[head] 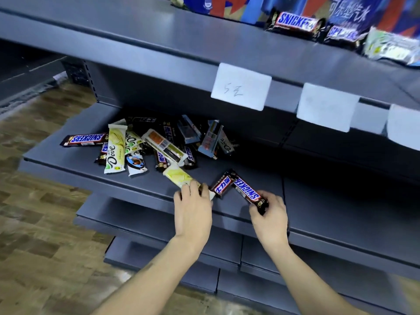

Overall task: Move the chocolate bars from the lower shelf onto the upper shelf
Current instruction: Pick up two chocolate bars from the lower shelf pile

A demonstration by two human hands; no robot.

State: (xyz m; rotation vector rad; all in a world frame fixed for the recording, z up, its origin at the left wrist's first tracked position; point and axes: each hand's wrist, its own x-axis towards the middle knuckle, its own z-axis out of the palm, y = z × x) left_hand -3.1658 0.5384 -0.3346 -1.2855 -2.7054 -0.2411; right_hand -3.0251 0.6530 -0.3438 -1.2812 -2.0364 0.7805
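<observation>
Both hands low at the front edge of the dark grey metal lower shelf point(75, 171), forearms reaching up from below. Right hand point(269, 214) with fingers curled round the near end of a brown glossy Snickers bar point(247, 192); long axis of this bar pointing away and to the left, far end raised toward the shelf back. Grip closed on the wrapper end only, most of the bar free beyond the fingers. Left hand point(193, 209) with fingers bent over the near end of a pale yellow-and-white wrapped bar point(179, 178), its long axis running away and to the left as well; a second brown Snickers bar with Chinese letters point(222, 186) just beside these fingers, between the two hands, whether also in the grip not possible to tell.

Remaining pile of mixed wrapped chocolate bars point(145, 146) farther back and left on the same shelf, nearer to the left hand. Grey metal upper shelf point(159, 46) above and beyond, with several Snickers bars point(295, 23) already lying at its right part, near white paper price tags point(241, 86). Probably next: lifting up and forward, slightly right.
</observation>
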